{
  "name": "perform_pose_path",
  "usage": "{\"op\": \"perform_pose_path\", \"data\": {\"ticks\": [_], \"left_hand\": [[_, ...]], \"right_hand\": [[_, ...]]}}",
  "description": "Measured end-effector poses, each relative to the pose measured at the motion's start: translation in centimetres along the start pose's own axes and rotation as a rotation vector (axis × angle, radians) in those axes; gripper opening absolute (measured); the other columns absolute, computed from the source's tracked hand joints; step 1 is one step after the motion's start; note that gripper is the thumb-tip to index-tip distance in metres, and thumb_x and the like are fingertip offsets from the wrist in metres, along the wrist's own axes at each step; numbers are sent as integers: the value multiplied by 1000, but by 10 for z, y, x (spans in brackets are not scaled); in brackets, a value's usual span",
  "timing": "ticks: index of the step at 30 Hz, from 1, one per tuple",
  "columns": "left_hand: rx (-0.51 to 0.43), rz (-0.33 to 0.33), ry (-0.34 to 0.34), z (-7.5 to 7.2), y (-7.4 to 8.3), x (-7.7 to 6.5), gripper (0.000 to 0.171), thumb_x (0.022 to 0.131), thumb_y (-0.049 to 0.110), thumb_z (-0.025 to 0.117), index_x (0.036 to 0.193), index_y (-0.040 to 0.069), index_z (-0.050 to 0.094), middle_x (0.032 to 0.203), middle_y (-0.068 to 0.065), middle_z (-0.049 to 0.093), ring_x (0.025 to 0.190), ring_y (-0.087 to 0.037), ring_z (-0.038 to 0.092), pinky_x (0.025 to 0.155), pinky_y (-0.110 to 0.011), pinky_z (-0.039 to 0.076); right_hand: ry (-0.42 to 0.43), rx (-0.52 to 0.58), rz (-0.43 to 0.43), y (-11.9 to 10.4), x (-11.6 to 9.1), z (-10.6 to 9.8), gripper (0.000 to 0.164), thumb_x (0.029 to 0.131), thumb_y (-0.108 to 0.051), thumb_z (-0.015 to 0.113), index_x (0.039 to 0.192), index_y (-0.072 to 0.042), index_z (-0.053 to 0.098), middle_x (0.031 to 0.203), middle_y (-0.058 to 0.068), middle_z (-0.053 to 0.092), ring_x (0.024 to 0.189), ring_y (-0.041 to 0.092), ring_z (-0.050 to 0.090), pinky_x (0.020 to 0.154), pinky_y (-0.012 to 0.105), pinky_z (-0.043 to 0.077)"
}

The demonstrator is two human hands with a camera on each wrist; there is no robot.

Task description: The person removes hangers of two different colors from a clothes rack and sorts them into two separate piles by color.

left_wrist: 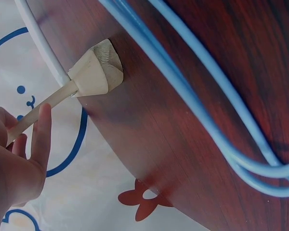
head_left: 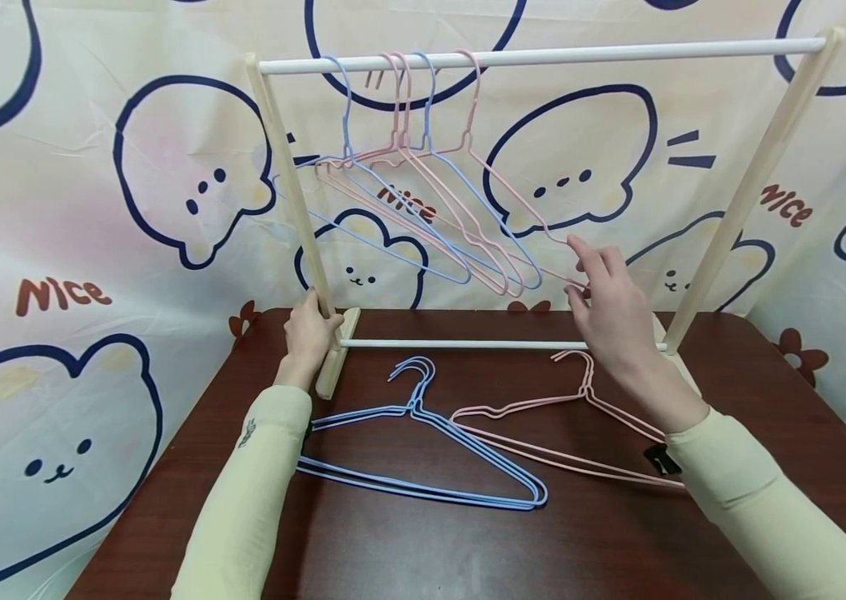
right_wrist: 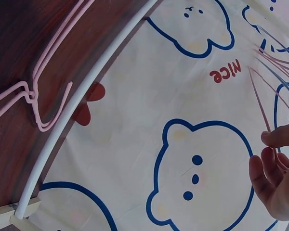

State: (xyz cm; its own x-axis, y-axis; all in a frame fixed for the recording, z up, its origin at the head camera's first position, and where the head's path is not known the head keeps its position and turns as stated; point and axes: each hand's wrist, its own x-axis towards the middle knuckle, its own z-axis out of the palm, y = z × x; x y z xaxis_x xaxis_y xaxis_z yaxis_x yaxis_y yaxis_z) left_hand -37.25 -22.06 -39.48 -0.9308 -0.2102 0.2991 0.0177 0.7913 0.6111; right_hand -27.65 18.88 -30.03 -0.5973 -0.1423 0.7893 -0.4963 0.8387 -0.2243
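Note:
A pink hanger (head_left: 507,188) hangs by its hook from the upper white rod (head_left: 618,52), rightmost of a row of pink and blue hangers. My right hand (head_left: 613,304) pinches its right corner; the right wrist view also has those fingers (right_wrist: 273,168) at the hanger's end. Low on the rack's left wooden post (head_left: 291,187), just above its foot (head_left: 336,354), my left hand (head_left: 310,333) holds on. In the left wrist view the fingers (left_wrist: 41,139) wrap the post.
Stacked blue hangers (head_left: 423,492) lie on the brown table (head_left: 407,550). Right of them lie pink hangers (head_left: 573,462), partly beneath the right forearm. A lower white rod (head_left: 460,343) crosses between the posts, and the right post (head_left: 760,183) slants upward. Behind hangs a patterned cloth (head_left: 190,175).

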Motion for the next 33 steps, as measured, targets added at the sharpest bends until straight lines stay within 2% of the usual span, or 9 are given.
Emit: {"op": "perform_pose_path", "data": {"ticks": [9,14,26,30,33], "left_hand": [[-5,-11,-6,0,-1,1,32,95,20,65,120,5,53,106,-21,64,99,-42,65,93,-57,50],[0,-13,-13,0,-2,1,32,95,20,64,119,4,53,106,-22,64,100,-42,64,94,-57,49],[-13,-15,-21,0,-3,0,30,96,20,63,118,5,52,106,-21,64,99,-42,65,93,-56,50],[-26,-16,-35,0,-2,-1,31,96,20,63,120,5,52,108,-21,63,99,-42,65,92,-55,52],[-41,-18,-40,-1,-2,-1,32,97,20,62,122,5,51,110,-22,62,100,-42,64,91,-55,52]], "right_hand": [[79,24,-60,2,1,-1,55,90,5,65,142,-5,52,107,20,57,77,29,63,66,41,56],[118,29,-98,3,0,-6,54,92,6,63,143,-3,51,111,24,57,82,34,62,70,45,56],[178,-5,-131,8,-3,-14,50,93,4,63,141,-1,51,109,24,58,79,34,60,70,49,58],[184,-42,-121,13,-5,-20,48,96,-1,61,142,1,49,108,24,56,80,33,60,67,44,56],[173,-52,-98,15,-7,-25,50,97,-4,60,145,-1,46,109,23,55,78,30,59,66,31,51]]}}
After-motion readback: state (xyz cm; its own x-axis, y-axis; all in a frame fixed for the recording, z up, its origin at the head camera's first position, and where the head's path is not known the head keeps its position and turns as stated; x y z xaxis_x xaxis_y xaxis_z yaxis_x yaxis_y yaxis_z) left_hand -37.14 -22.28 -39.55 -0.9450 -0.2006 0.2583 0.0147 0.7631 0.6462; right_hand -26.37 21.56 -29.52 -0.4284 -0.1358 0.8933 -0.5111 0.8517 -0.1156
